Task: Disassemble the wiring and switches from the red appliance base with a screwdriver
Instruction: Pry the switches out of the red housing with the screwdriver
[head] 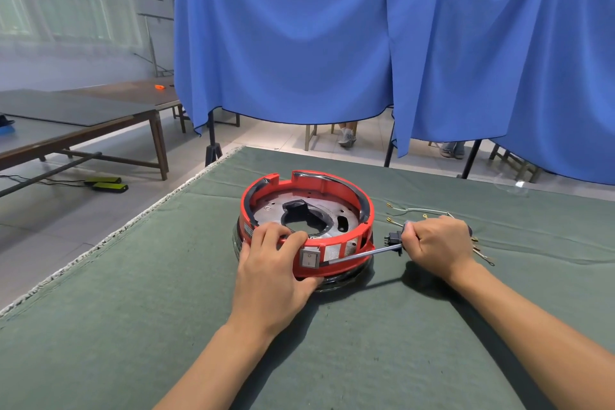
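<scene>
The red appliance base (pixel 332 185), a round ring with a metal plate inside, sits on the green cloth. A white rocker switch (pixel 309 259) is set in its near wall. My left hand (pixel 276 263) grips the near rim beside the switch, fingers curled over the edge and thumb below. My right hand (pixel 436 245) holds the screwdriver (pixel 362 254) by its handle; the metal shaft runs left, with its tip at the right edge of the switch. A small black connector part (pixel 392 238) lies by my right fist. Loose wires (pixel 416 211) with terminal ends lie behind and right of that hand.
The green cloth (pixel 166 309) covers the table, its frayed left edge running diagonally. Blue curtains (pixel 332 43) hang behind the table on black stands. Long wooden tables (pixel 83 116) stand at left. A person's feet (pixel 347 136) show under the curtain.
</scene>
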Demonstrator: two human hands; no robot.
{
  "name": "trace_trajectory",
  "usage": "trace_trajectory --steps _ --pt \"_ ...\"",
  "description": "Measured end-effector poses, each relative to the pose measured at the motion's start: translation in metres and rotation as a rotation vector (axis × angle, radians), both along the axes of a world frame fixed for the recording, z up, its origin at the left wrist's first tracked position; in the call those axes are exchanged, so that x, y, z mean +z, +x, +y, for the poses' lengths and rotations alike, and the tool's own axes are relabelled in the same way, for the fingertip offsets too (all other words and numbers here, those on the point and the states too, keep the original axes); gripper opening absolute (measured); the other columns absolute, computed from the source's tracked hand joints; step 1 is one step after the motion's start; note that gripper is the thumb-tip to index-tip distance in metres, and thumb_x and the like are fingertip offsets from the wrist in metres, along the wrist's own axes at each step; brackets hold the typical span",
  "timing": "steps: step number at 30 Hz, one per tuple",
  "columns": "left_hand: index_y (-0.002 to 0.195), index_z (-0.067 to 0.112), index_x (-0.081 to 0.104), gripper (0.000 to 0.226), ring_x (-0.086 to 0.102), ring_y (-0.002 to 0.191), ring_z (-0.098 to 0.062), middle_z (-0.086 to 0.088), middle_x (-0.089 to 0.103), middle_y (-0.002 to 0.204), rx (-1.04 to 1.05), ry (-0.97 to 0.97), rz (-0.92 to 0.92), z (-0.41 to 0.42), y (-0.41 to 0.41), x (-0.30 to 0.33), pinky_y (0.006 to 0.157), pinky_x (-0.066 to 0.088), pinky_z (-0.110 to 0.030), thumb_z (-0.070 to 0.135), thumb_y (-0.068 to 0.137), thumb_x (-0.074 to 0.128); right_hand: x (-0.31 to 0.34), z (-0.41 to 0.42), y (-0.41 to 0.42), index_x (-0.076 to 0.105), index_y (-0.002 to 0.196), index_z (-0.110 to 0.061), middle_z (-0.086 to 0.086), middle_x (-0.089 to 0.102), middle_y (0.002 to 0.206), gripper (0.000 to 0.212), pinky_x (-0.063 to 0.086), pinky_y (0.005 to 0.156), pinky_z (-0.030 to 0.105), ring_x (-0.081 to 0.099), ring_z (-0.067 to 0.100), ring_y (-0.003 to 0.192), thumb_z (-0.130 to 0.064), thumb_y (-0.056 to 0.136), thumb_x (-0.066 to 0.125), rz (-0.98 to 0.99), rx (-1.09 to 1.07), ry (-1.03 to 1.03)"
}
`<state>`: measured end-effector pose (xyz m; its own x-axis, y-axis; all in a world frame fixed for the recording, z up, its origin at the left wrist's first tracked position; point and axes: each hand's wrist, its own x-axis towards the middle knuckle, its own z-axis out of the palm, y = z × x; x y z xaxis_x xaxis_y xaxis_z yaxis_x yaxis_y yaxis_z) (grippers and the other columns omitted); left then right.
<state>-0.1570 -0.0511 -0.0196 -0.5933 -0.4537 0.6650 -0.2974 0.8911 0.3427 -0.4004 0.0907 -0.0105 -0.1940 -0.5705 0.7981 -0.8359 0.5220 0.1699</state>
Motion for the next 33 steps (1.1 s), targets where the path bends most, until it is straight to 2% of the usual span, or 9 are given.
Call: trace_trajectory --steps 3,8,12,16,19,25,30,33 --pt "0.104 0.014 0.066 0.055 0.054 0.103 -0.027 -0.004 0.058 0.100 0.012 -0.012 -0.004 0.002 0.000 0.000 0.081 0.050 -0.045 0.034 0.057 0.086 0.003 0.001 0.000 0.048 0.035 -0.012 0.003 0.045 0.033 0.050 0.032 0.042 0.019 0.042 0.023 0.028 -0.024 0.083 0.038 -0.008 0.008 0.026" --pt "0.101 0.014 0.068 0.060 0.056 0.102 -0.031 -0.007 0.059 0.096 0.112 -0.021 -0.026 0.008 -0.004 0.000 0.077 0.051 -0.050 0.035 0.049 0.090 0.000 0.019 0.013 0.045 0.034 -0.010 0.002 0.043 0.031 0.050 0.020 0.048 0.018 0.042 0.021 0.026 -0.026 0.081 0.036 -0.036 -0.118 0.012" --pt "0.101 0.015 0.068 0.060 0.057 0.101 -0.031 -0.007 0.059 0.095 0.132 -0.016 -0.029 0.009 -0.006 0.001 0.076 0.051 -0.051 0.036 0.049 0.090 -0.005 0.032 0.028 0.045 0.034 -0.011 0.001 0.044 0.032 0.049 0.013 0.047 0.014 0.043 0.023 0.027 -0.028 0.079 0.035 -0.082 -0.199 0.004" --pt "0.103 0.015 0.068 0.059 0.055 0.101 -0.029 -0.005 0.058 0.096 0.100 0.000 -0.014 0.009 -0.004 0.002 0.077 0.051 -0.050 0.036 0.051 0.089 -0.007 0.032 0.026 0.054 0.042 -0.009 0.005 0.055 0.042 0.049 0.013 0.047 0.018 0.054 0.029 0.040 -0.029 0.082 0.035 -0.124 -0.274 0.104" --pt "0.102 0.014 0.068 0.058 0.055 0.100 -0.029 -0.005 0.058 0.096 0.073 0.006 0.004 0.009 -0.003 0.002 0.078 0.051 -0.049 0.033 0.051 0.089 -0.008 0.026 0.021 0.049 0.036 -0.008 0.004 0.047 0.034 0.053 0.008 0.051 0.013 0.049 0.026 0.032 -0.029 0.082 0.032 -0.121 -0.192 0.044" --pt "0.101 0.015 0.068 0.055 0.055 0.100 -0.027 -0.004 0.058 0.097 0.045 0.010 0.032 0.005 -0.002 0.000 0.078 0.052 -0.046 0.032 0.051 0.087 -0.005 0.007 0.009 0.040 0.033 -0.008 0.005 0.039 0.030 0.050 0.010 0.052 0.013 0.039 0.022 0.025 -0.024 0.080 0.036 -0.053 -0.068 -0.057" --pt "0.101 0.016 0.068 0.055 0.053 0.101 -0.024 -0.002 0.058 0.097 0.040 -0.001 0.023 0.003 -0.002 -0.001 0.078 0.053 -0.044 0.035 0.053 0.087 -0.003 -0.009 -0.002 0.048 0.034 -0.013 0.004 0.042 0.032 0.049 0.033 0.042 0.020 0.040 0.021 0.027 -0.022 0.082 0.039 -0.008 0.019 -0.045" --pt "0.103 0.016 0.067 0.057 0.053 0.102 -0.024 -0.002 0.058 0.099 0.050 -0.001 0.001 0.003 -0.002 0.000 0.079 0.053 -0.044 0.036 0.053 0.087 -0.001 -0.014 -0.002 0.050 0.036 -0.015 0.004 0.044 0.034 0.047 0.037 0.041 0.023 0.042 0.023 0.028 -0.021 0.081 0.040 0.003 0.046 -0.039"
